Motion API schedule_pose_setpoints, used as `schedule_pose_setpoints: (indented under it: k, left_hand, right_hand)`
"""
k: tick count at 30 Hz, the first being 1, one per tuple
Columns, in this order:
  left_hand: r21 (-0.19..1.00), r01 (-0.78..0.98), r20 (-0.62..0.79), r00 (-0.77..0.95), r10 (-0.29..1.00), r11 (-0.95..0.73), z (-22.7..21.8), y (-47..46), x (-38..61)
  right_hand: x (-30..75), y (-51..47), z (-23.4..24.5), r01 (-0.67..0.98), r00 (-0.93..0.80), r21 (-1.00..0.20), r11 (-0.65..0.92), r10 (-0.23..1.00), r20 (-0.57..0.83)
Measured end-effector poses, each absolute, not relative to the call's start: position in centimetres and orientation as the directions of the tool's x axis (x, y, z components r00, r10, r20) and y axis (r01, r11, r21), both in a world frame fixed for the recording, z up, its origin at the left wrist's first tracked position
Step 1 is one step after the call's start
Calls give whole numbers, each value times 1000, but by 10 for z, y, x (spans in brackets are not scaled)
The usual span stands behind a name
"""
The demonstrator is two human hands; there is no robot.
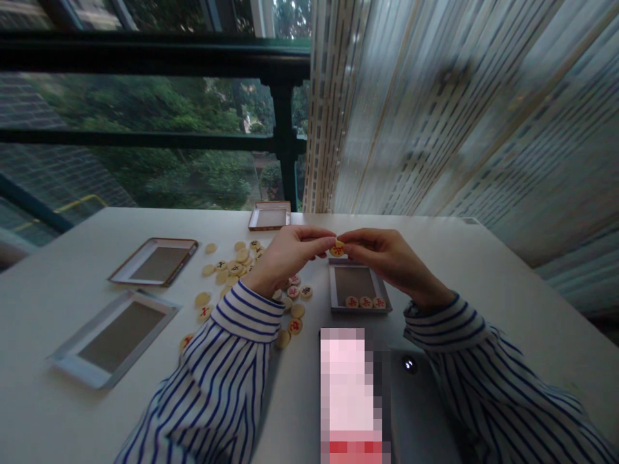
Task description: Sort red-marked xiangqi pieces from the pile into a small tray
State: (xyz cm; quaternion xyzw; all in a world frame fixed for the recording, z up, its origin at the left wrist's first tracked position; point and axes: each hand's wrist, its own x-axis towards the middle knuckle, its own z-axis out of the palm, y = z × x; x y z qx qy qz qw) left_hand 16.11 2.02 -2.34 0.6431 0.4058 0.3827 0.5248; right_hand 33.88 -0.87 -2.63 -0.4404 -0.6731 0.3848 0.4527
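Between my two hands, above the far edge of a small grey box, is a round xiangqi piece with a red character. My left hand pinches it from the left with thumb and fingers. From the right, the fingertips of my right hand close on the same piece. In the box, a row of red-marked pieces lies along the near side. Many loose xiangqi pieces are scattered on the white table under and around my left hand, some face up and some blank side up. My left forearm hides part of them.
Two shallow box parts lie at the left, and a small box stands at the back. Near me are a blurred pink-screened phone and a grey flat device. Beyond the table are a railing and a curtain.
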Motion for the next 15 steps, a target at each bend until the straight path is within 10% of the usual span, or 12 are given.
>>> schedule_pose_setpoints:
  k: [15]
  left_hand:
    - [994, 86, 26, 371, 928, -62, -25, 21, 160]
  right_hand:
    - [340, -8, -27, 224, -188, -932, 283, 951, 244]
